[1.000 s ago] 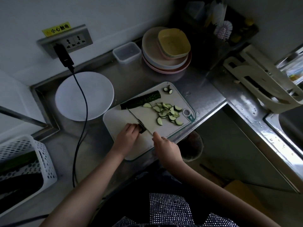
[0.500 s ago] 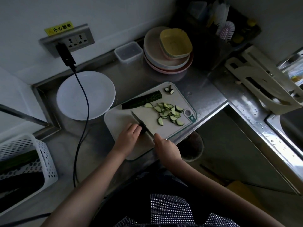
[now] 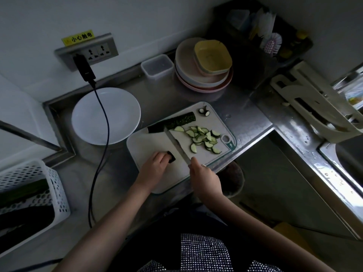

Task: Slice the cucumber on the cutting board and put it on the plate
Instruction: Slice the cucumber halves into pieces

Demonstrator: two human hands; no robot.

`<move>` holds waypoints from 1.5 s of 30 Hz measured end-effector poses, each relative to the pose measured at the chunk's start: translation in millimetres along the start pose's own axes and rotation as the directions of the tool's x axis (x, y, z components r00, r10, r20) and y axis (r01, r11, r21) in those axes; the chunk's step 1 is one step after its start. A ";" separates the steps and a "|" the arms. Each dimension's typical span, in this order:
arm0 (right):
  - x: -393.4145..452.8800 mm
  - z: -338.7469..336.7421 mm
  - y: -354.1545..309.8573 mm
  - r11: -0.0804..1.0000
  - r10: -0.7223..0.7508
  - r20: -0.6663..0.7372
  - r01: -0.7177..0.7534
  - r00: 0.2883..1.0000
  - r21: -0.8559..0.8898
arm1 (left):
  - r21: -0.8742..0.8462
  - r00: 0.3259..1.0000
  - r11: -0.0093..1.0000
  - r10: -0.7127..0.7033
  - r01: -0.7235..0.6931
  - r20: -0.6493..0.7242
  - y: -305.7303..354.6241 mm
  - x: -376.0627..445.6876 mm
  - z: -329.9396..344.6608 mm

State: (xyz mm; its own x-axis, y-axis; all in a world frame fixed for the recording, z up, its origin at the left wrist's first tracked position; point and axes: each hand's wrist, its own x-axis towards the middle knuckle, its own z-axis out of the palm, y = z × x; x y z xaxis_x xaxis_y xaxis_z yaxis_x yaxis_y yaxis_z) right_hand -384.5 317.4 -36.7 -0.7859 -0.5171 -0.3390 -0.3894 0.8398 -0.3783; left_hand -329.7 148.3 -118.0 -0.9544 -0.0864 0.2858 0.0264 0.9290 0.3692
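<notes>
A dim steel kitchen counter carries a white plastic cutting board. Nearest, the left hand curls its fingers over a short dark cucumber stub just past the fingertips. The right hand grips a long steel knife, blade running away from the fingers. Best to tuck the fingertips back and cut straight down. Beyond the blade tip lies the uncut dark-green cucumber half, long axis left to right, cut end right.

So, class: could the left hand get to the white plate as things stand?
Probably yes. The left hand grips only a small cucumber piece on the cutting board; the white plate lies just beyond the board's left edge. The black cable drapes across it, though.
</notes>
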 end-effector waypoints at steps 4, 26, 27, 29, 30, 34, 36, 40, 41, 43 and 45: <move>-3.5 4.6 -2.7 0.999 -0.037 0.038 0.037 0.999 -0.001 | -0.007 1.000 1.000 -0.020 0.019 -0.018 1.6 1.1 -1.0; 1.2 15.0 4.6 0.999 0.001 0.128 0.006 0.992 -0.054 | -0.044 0.991 0.995 -0.088 0.092 0.099 -1.7 0.2 -1.8; 1.1 15.0 4.5 0.999 0.006 0.123 0.001 0.992 -0.053 | -0.040 0.992 0.995 -0.085 0.089 0.094 -0.5 0.5 -2.9; -0.2 15.3 4.8 0.997 0.014 0.113 -0.006 0.993 -0.075 | -0.036 0.992 0.996 -0.082 0.086 0.096 1.7 0.5 -5.1; -0.9 15.2 5.4 0.995 0.020 0.107 -0.010 0.994 -0.096 | -0.034 0.992 0.996 -0.080 0.084 0.094 1.4 0.0 -4.9; -3.0 7.3 9.4 0.996 0.091 0.038 -0.091 0.995 -0.007 | -0.033 0.993 0.996 -0.084 0.087 0.080 -2.2 -0.4 -2.8; -4.1 4.1 11.1 0.995 0.090 0.023 -0.091 0.996 0.041 | -0.030 0.994 0.996 -0.080 0.082 0.071 -1.7 -0.1 -4.0; -8.9 7.1 7.6 1.000 -0.012 0.025 0.011 1.000 0.025 | -0.038 0.997 0.997 -0.071 0.073 0.038 2.2 0.9 -7.7; -8.6 8.8 7.5 1.000 -0.023 0.023 0.022 0.999 0.022 | -0.037 0.997 0.996 -0.076 0.077 0.026 3.5 1.1 -8.6; -6.1 11.5 8.3 1.000 -0.022 0.026 0.022 0.999 0.021 | -0.040 0.995 0.995 -0.095 0.095 0.007 4.2 0.7 -8.2; -5.0 13.0 10.0 0.999 -0.018 0.035 0.017 0.999 0.028 | -0.058 0.992 0.991 -0.124 0.124 0.015 5.3 -0.1 -7.1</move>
State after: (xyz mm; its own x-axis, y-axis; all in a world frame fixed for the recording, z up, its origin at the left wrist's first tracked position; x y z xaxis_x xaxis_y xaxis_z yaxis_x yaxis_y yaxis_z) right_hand -378.3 326.2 -50.0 -0.7615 -0.5374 -0.3623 -0.3887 0.8260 -0.4082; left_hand -327.3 150.7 -109.8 -0.9546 -0.1953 0.2248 -0.0754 0.8888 0.4521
